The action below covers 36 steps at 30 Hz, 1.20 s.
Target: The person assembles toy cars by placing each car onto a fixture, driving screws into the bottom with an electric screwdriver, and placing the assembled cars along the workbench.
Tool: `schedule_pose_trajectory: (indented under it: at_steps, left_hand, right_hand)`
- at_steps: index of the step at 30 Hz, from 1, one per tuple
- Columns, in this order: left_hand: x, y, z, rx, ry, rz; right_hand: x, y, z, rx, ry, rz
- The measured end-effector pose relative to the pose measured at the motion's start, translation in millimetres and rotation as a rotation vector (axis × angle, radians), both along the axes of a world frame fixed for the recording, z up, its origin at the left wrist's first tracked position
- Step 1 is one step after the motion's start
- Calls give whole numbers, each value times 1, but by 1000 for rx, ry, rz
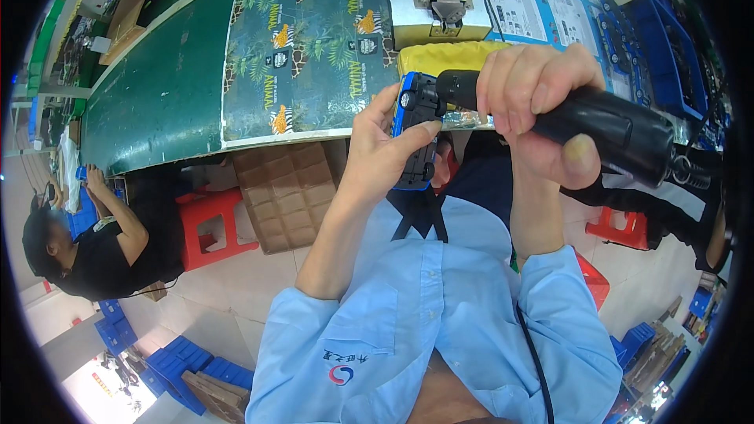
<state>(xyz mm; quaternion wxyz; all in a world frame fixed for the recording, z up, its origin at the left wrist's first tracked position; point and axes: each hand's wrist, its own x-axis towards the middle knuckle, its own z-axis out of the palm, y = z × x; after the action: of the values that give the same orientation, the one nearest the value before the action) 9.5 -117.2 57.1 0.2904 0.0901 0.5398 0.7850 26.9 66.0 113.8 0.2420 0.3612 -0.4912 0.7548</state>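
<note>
The left hand [377, 153] is closed around a small blue-and-black toy car [415, 129], thumb across its side and fingers behind it, holding it upright just left of frame centre. The right hand [534, 110] is wrapped tight around the black barrel of an electric screwdriver [605, 129]; the tool lies nearly level, its nose meeting the toy car's upper end from the 3 o'clock side (the bit itself is hidden by the car body). A black cable runs from the tool's rear toward 4 o'clock.

At 12 o'clock from the hands, a metal fixture [444, 0] stands on the workbench, with a yellow pad [440, 55] just below it. Printed cartons [306, 39] with an animal pattern lie at 10 o'clock on the green conveyor belt [157, 94]. A red stool [212, 224] stands at 8 o'clock, beside a seated co-worker in black [102, 251].
</note>
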Motion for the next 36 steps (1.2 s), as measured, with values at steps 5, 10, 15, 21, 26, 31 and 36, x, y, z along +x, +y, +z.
schedule_pose_trajectory:
  at_steps: [5, 10, 15, 21, 26, 31, 36]
  left_hand:
    - [-1, 2, 6, -10, -63, -17]
    - [-4, 3, -4, -25, -3, 11]
    - [-1, 2, 2, -18, -95, 3]
    - [0, -5, -5, 126, -220, 101]
    - [-9, -18, -15, 267, -308, 239]
    - [-14, -14, -1, 271, -273, 258]
    - [-16, -13, 9, 253, -251, 245]
  right_hand:
    - [1, 2, 0, 8, -40, -43]
    - [-2, 8, -3, 32, -34, -10]
    - [-4, 9, -1, 44, -22, 18]
    - [13, 12, 29, 115, 46, 52]
    - [16, -6, 24, 38, 59, 220]
    - [18, -25, 1, -76, -88, 272]
    - [20, -31, 11, -151, -150, 229]
